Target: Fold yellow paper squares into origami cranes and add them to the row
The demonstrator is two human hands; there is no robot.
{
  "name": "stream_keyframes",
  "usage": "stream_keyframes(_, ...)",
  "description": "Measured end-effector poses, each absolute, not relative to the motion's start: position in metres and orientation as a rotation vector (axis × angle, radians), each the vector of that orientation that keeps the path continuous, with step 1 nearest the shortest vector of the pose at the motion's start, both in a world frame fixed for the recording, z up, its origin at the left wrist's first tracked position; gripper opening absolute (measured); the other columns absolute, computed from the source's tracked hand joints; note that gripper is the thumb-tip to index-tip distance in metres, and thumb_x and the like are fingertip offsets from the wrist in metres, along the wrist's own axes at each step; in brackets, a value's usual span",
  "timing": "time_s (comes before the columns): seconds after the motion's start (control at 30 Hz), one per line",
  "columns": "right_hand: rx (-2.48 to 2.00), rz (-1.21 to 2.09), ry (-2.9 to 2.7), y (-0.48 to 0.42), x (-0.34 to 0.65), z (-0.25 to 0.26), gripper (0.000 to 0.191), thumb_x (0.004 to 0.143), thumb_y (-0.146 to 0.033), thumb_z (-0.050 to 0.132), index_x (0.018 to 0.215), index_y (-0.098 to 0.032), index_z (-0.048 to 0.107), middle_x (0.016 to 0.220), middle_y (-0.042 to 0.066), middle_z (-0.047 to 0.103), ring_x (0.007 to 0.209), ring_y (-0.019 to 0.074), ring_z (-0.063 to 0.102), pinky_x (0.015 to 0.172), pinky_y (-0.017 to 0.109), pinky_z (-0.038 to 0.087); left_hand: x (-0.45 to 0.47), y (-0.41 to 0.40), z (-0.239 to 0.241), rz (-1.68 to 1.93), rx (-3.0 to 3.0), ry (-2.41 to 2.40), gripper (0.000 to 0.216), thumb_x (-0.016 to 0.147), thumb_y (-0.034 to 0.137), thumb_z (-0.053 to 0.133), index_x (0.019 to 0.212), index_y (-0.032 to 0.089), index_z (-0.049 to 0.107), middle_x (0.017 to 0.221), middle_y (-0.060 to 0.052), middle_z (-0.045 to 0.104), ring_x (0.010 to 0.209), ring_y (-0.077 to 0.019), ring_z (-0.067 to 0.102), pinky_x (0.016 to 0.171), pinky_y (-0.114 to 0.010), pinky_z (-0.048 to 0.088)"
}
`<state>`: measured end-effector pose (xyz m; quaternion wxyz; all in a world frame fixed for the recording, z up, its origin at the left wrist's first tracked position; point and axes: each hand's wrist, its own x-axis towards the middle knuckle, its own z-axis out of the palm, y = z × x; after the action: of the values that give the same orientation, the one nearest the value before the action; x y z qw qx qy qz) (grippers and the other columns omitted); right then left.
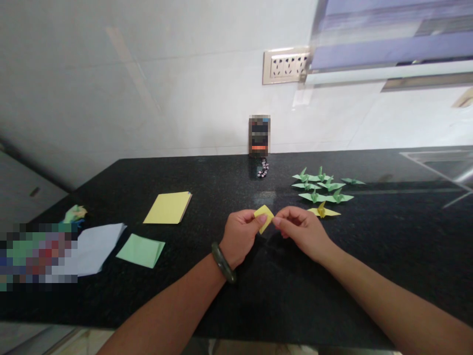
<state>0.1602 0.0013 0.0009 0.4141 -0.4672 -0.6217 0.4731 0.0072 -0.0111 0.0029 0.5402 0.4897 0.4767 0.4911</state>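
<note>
A small folded piece of yellow paper [264, 218], diamond-shaped, is held above the dark countertop in front of me. My left hand [239, 235] is closed on its left side, the thumb lying across its face. At the paper's right corner, my right hand [301, 228] pinches with thumb and forefinger. Just beyond that hand stands a yellow paper crane [322, 211] with its wings spread. Several green paper cranes [314, 196] are grouped behind it.
On the left lie a stack of yellow paper [168, 207], green paper [141, 250] and white sheets [98, 246]. A phone [259, 135] leans on the wall with a beaded strap [263, 168] before it. A wall socket [284, 66] is above. A metal-edged fixture [443, 165] is at right.
</note>
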Motion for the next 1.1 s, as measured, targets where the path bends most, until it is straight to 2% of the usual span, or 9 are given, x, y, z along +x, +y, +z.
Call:
stream_keyframes(0.1, -1.069, 1.158, -1.504, 0.0024, 0.1617, 0.0058, 0.018, 0.068, -0.032, 0.067, 0.072, -0.016, 0.060, 0.055, -0.003, 0.056, 0.047, 0.0077, 0.049, 0.043, 0.019, 0.038, 0.0078, -0.0118, 0.0041, 1.091, 1.227, 1.114, 0.029, 0.067, 0.040, 0.064, 0.061, 0.012, 0.065, 0.053, 0.000, 0.057, 0.051, -0.0099, 0.048, 0.052, -0.023, 0.037)
stream_keyframes(0.2, -1.009, 1.236, -1.536, 0.0033, 0.1614, 0.0068, 0.019, 0.069, -0.034, 0.065, 0.069, -0.015, 0.060, 0.058, 0.000, 0.061, 0.051, 0.0107, 0.056, 0.045, 0.021, 0.041, 0.0111, -0.0128, 0.0043, 1.027, 1.197, 1.035, 0.026, 0.065, 0.038, 0.066, 0.062, 0.012, 0.066, 0.056, -0.002, 0.061, 0.050, -0.0092, 0.049, 0.052, -0.022, 0.037)
stream_keyframes(0.37, -1.099, 1.166, -1.454, 0.0052, 0.1621, 0.0036, 0.022, 0.067, -0.036, 0.067, 0.067, -0.015, 0.060, 0.054, -0.002, 0.057, 0.042, 0.0067, 0.047, 0.041, 0.020, 0.038, 0.0155, -0.0135, 0.0040, 1.108, 1.018, 1.010, 0.023, 0.064, 0.032, 0.069, 0.073, 0.013, 0.063, 0.061, -0.002, 0.064, 0.056, -0.0117, 0.058, 0.053, -0.022, 0.041)
stream_keyframes(0.63, -0.968, 1.323, -1.456, 0.0021, 0.1599, 0.0063, 0.026, 0.064, -0.036, 0.071, 0.077, -0.015, 0.061, 0.059, 0.000, 0.062, 0.048, 0.0090, 0.052, 0.045, 0.021, 0.042, 0.0153, -0.0144, 0.0018, 1.236, 0.992, 1.023, 0.018, 0.068, 0.030, 0.065, 0.069, 0.012, 0.060, 0.059, 0.000, 0.061, 0.054, -0.0088, 0.054, 0.054, -0.021, 0.042)
stream_keyframes(0.8, -1.069, 1.263, -1.442, 0.0040, 0.1610, 0.0037, 0.023, 0.066, -0.036, 0.068, 0.071, -0.015, 0.060, 0.057, -0.001, 0.060, 0.045, 0.0078, 0.049, 0.046, 0.022, 0.042, 0.0144, -0.0144, 0.0005, 1.178, 1.052, 1.011, 0.019, 0.070, 0.031, 0.063, 0.071, 0.012, 0.064, 0.063, -0.002, 0.062, 0.058, -0.0107, 0.056, 0.062, -0.025, 0.045)
stream_keyframes(0.93, -1.081, 1.260, -1.496, 0.0040, 0.1626, 0.0040, 0.024, 0.067, -0.038, 0.066, 0.068, -0.015, 0.059, 0.057, -0.001, 0.059, 0.046, 0.0077, 0.049, 0.044, 0.021, 0.042, 0.0142, -0.0132, 0.0022, 1.236, 1.001, 0.999, 0.021, 0.065, 0.026, 0.068, 0.080, 0.013, 0.065, 0.069, -0.002, 0.066, 0.062, -0.0122, 0.059, 0.062, -0.026, 0.048)
stream_keyframes(1.1, -1.071, 1.297, -1.502, 0.0026, 0.1617, 0.0049, 0.029, 0.066, -0.040, 0.067, 0.080, -0.015, 0.059, 0.055, -0.003, 0.057, 0.041, 0.0068, 0.047, 0.039, 0.019, 0.040, 0.0146, -0.0125, 0.0038, 1.273, 0.940, 1.012, 0.021, 0.062, 0.024, 0.070, 0.077, 0.012, 0.061, 0.062, -0.001, 0.065, 0.056, -0.0108, 0.060, 0.058, -0.024, 0.050)
